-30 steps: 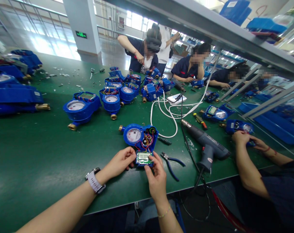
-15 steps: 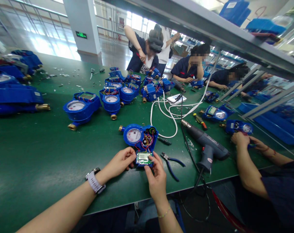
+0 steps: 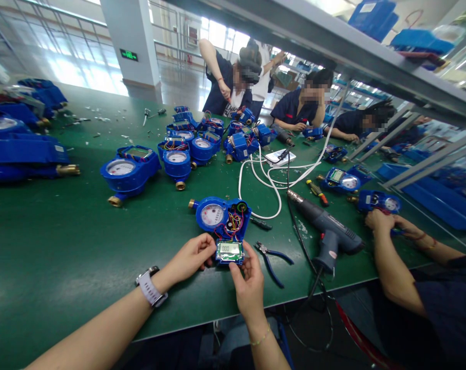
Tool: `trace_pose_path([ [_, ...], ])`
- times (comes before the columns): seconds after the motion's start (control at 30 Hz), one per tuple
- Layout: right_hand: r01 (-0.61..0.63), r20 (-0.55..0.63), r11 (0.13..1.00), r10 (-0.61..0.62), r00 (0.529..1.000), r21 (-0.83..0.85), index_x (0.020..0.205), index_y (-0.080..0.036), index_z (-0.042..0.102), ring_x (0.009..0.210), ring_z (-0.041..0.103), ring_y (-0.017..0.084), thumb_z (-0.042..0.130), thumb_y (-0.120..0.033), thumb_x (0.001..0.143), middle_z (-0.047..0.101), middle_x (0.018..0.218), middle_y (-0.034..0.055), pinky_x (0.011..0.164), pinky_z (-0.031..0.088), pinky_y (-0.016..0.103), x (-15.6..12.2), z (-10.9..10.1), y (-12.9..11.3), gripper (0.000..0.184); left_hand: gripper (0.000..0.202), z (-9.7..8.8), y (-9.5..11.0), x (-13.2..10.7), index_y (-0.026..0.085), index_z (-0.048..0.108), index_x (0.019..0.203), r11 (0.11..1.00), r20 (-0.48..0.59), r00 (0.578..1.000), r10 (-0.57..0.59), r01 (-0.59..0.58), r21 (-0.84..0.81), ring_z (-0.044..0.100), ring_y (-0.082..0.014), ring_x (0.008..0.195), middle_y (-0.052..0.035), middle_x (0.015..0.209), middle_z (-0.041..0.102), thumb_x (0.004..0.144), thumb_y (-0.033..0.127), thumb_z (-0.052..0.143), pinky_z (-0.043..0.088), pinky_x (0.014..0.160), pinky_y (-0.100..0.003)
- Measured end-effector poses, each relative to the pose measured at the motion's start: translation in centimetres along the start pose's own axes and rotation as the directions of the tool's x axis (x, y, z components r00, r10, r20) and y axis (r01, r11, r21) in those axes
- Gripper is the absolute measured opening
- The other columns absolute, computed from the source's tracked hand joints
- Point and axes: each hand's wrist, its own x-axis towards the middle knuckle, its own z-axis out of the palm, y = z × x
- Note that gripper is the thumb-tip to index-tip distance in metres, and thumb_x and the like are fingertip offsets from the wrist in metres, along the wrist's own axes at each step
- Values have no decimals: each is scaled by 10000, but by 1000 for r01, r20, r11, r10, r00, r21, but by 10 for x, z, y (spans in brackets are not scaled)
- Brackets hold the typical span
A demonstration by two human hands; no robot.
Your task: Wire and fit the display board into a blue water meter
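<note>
In front of me lies a blue water meter with a round white dial, a brass fitting and an open compartment of coloured wires. Wired to it, a small display module with a green circuit board and lit digits sits at its near side. My left hand is closed at the module's left edge, fingertips pinched against it. My right hand grips the module's right edge, thumb at the near corner and fingers curled along the side. Diagonal cutters with blue handles lie right of my right hand.
A heat gun with its black cord lies to the right, near a screwdriver. White cable loops behind the meter. Several other meters stand farther back. A co-worker's hands handle another meter at the right.
My right fingers have drawn off the display's face to its right edge, uncovering the right part of the screen. My left hand stays in place.
</note>
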Motion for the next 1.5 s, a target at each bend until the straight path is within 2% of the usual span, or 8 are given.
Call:
trace_pose_path([
  [0.1,-37,20,999,37,999,27,1371,-178,412,1078,605,239,606,-289,857,575,1257,144,903,514,390,0,1,-1,561,332,0,0,0,178,471,825,1000,-2,1000,1,-1,6,520,-89,542,33,642,552,834,505,531,395,476,-182],
  [0.27,44,-15,998,-44,999,-44,1258,-193,543,1256,472,269,615,-291,841,470,1380,139,964,477,415,1,-1,0,434,330,1,0,-1,179,475,827,1000,-7,1000,6,-6,9,519,-89,539,34,639,551,835,504,530,395,475,-182],
  [0.67,31,10,998,-31,999,-59,1204,-215,574,1223,499,255,604,-287,852,445,1394,130,940,484,393,1,-2,4,360,329,1,-1,-1,179,481,826,1000,-10,1000,6,-6,2,520,-88,533,35,636,552,830,503,539,394,473,-180],
  [1.5,21,21,998,-20,1000,-51,1214,-228,559,1235,482,255,594,-293,857,429,1399,118,965,462,407,0,-3,6,364,324,1,-2,0,174,466,843,1000,4,1000,10,-10,11,506,-80,536,40,647,546,852,496,503,391,481,-180],
])
